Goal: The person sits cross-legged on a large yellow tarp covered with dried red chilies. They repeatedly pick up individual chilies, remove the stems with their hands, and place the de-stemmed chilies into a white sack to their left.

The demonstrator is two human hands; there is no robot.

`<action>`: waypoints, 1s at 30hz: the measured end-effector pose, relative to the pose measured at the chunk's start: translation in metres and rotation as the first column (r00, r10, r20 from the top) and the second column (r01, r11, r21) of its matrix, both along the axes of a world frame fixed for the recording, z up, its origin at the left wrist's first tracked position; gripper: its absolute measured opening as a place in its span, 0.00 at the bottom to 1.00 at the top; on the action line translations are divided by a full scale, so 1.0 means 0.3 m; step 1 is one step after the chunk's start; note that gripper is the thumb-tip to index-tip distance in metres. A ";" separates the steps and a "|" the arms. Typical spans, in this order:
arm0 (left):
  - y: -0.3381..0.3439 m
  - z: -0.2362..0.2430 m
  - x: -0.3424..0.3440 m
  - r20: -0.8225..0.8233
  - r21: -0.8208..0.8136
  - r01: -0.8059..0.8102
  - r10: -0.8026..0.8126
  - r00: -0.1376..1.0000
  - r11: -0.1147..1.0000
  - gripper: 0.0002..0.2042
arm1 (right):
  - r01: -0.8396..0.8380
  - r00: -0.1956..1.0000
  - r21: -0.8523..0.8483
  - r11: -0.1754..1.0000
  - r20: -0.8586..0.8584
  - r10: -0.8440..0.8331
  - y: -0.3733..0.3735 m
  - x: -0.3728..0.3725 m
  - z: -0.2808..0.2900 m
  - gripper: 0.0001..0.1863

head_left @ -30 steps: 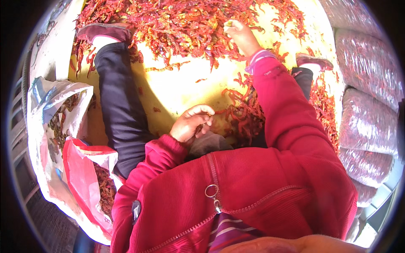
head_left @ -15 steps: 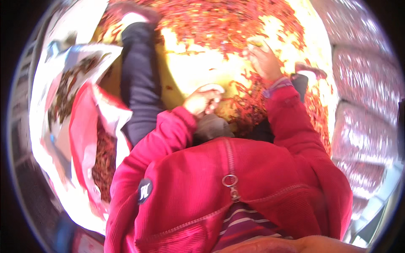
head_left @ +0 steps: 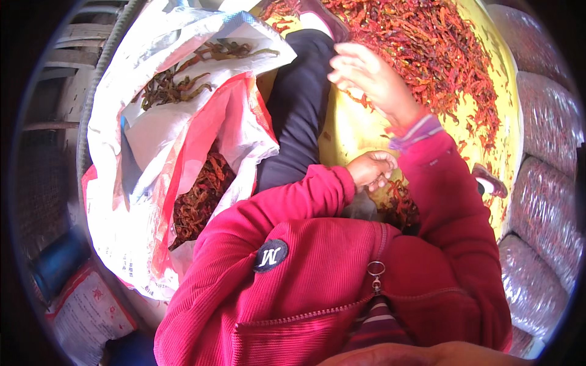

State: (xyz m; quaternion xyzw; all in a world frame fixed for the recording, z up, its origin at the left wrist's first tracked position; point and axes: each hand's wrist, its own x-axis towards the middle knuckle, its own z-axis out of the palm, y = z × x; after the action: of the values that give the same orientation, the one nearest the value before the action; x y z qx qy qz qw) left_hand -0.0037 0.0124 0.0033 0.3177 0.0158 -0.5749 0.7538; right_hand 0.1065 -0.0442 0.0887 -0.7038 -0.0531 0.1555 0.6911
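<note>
Sack [head_left: 116,201] now nearer right hand [head_left: 372,76]

The wide fisheye view looks from the person's head steeply downward, and it bends toward its round rim. Very near to the camera, the red jacket [head_left: 329,262] fills the lower part; the left hand [head_left: 371,171] and the right hand [head_left: 373,76] are farther, above the yellow surface [head_left: 349,131].

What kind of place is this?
Probably a storeroom or workshop where chilies are handled and packed: red chilies lie heaped on a yellow surface, open sacks hold more, and shiny clear bags with reddish contents are stacked along the right.
</note>
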 end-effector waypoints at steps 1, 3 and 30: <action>-0.010 -0.005 0.000 0.013 -0.003 0.024 -0.024 1.000 1.000 0.04 | 0.011 1.000 -0.012 1.000 -0.020 -0.011 -0.078 -0.028 -0.038 0.17; -0.038 -0.007 -0.015 -0.028 -0.024 0.083 -0.084 0.996 0.996 0.06 | 0.080 0.995 -0.061 0.995 -0.056 -0.084 -0.260 -0.118 -0.100 0.16; -0.105 -0.057 -0.027 0.068 0.240 0.103 -0.122 0.990 0.965 0.04 | 0.102 0.985 -0.965 0.240 0.064 -0.162 -0.701 -0.658 -0.420 0.12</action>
State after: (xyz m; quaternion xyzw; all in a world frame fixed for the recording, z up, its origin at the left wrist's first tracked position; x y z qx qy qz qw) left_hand -0.0119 -0.0192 -0.0138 0.4287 0.0350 -0.5974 0.6769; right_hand -0.0909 -0.2545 -0.0373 -0.9766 0.1292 0.1143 0.1285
